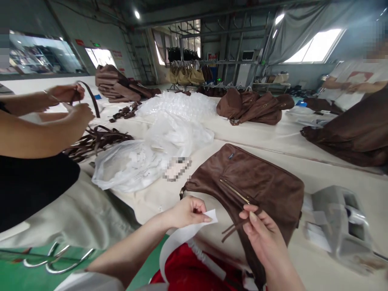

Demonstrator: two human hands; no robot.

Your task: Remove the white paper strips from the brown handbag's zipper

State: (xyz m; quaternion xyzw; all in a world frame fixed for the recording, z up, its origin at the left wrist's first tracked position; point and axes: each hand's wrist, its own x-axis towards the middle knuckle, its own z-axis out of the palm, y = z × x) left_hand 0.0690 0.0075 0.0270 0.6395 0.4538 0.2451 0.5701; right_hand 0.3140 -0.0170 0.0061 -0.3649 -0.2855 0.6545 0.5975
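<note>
A brown leather handbag (pixel 273 178) lies on the table in front of me, with a gold zipper (pixel 235 191) across its face. Pinched in my left hand (pixel 189 212) is the end of a white paper strip (pixel 176 238), which curves down toward my lap. My right hand (pixel 262 226) is closed on a thin brown leather cord (pixel 232 229) beside the zipper's lower end. Two loose cord ends stick out to the left of those fingers. Part of the bag's strap (pixel 251 258) runs down past my right hand.
Clear plastic bags (pixel 130 165) cover the table ahead on the left. A grey tape dispenser (pixel 342 226) stands at right. Brown bags (pixel 254 106) are piled farther back. At left, a co-worker's hands (pixel 72 101) hold a strap above a heap of brown straps (pixel 100 139).
</note>
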